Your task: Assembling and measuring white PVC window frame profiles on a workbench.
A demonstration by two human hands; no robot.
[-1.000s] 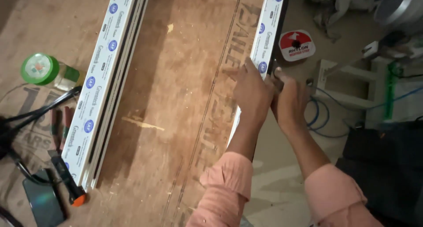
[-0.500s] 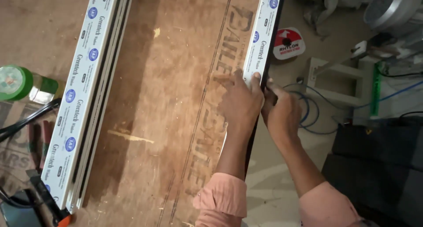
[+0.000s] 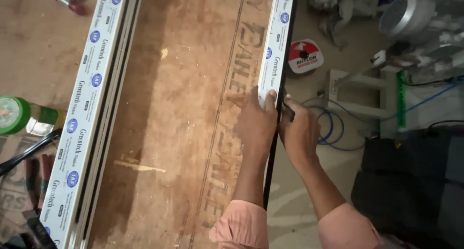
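Head view: single downward camera; I log one frame of the bench from above.
Left hand (image 3: 257,125): I see it flat on the white profile strip (image 3: 274,51) at the bench edge, fingers stretched out and pressing down, thumb tip on the strip's face; not clenched.
Right hand (image 3: 298,130): just beside the left, at its 3 o'clock, fingers curled in toward the black gasket (image 3: 271,157) that runs along the strip's outer edge; whether they actually pinch it I cannot tell.
Gasket position: thin dark line passing between my two hands, running on toward 6 o'clock past the wrists.
Strip position: along the right edge of the plywood benchtop (image 3: 183,133), running from 12 o'clock down to the hands.
Second profile (image 3: 92,113): white, with blue round marks, lying at 9 o'clock of the hands, well apart, roughly parallel.
Green tape roll (image 3: 12,114): far left edge, at 9 o'clock of the second profile.
Red-handled tool (image 3: 67,1): top left corner, at 11 o'clock.
Red and white spool (image 3: 305,56): on the floor at 1 o'clock of the right hand.
Blue cable (image 3: 333,130): coiled on the floor, at 3 o'clock, near the right hand.
Sleeves: salmon pink, both forearms entering from 6 o'clock.
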